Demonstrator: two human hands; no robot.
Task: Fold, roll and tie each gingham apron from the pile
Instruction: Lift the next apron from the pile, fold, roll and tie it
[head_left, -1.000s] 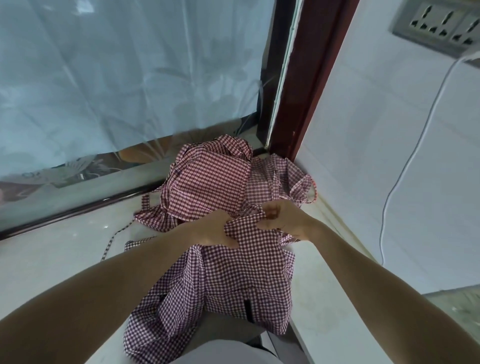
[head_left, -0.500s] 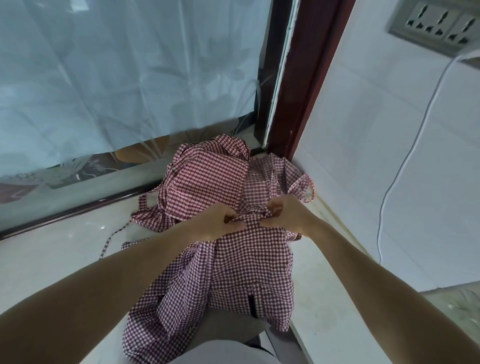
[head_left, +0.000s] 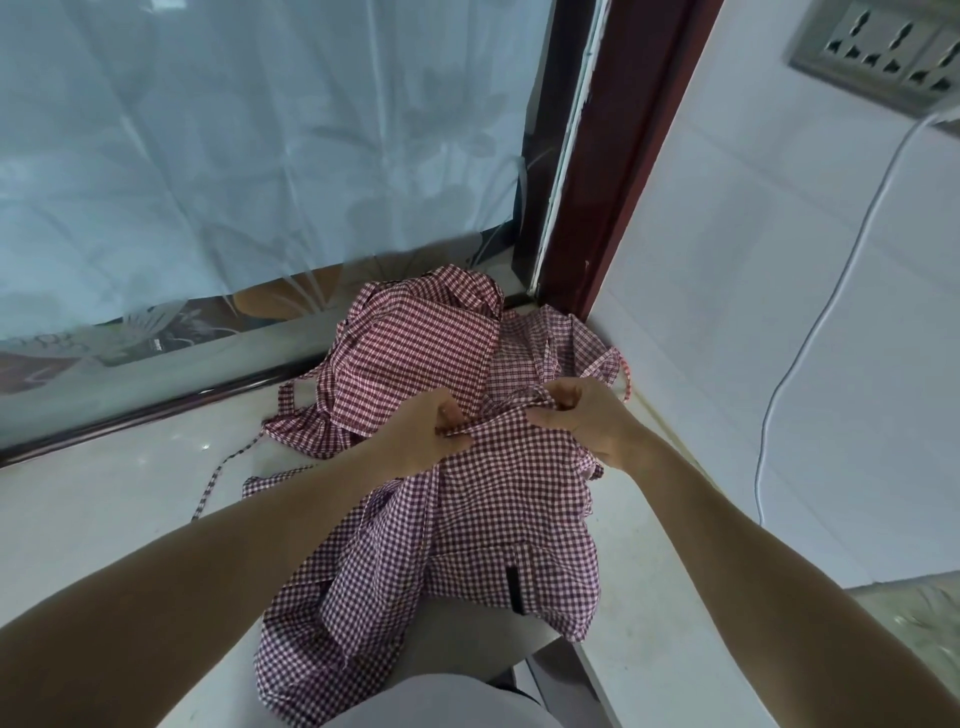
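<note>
While my left hand (head_left: 423, 434) and right hand (head_left: 582, 415) pinch the top edge of the gingham apron (head_left: 498, 519) at frame center, fingers curled tight, it drapes off the tabletop (head_left: 104, 509); apron pile (head_left: 415, 364) just behind.

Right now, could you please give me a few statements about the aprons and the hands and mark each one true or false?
1. Both hands pinch the top edge of the near apron. True: left hand, right hand.
2. The near apron is already rolled and tied. False: it hangs loose over the counter edge.
3. More gingham aprons lie in a pile beyond the hands. True.
4. The pile sits on the floor. False: it lies on the counter, in the corner by the window.
5. A white cable hangs down the wall. True.
</note>
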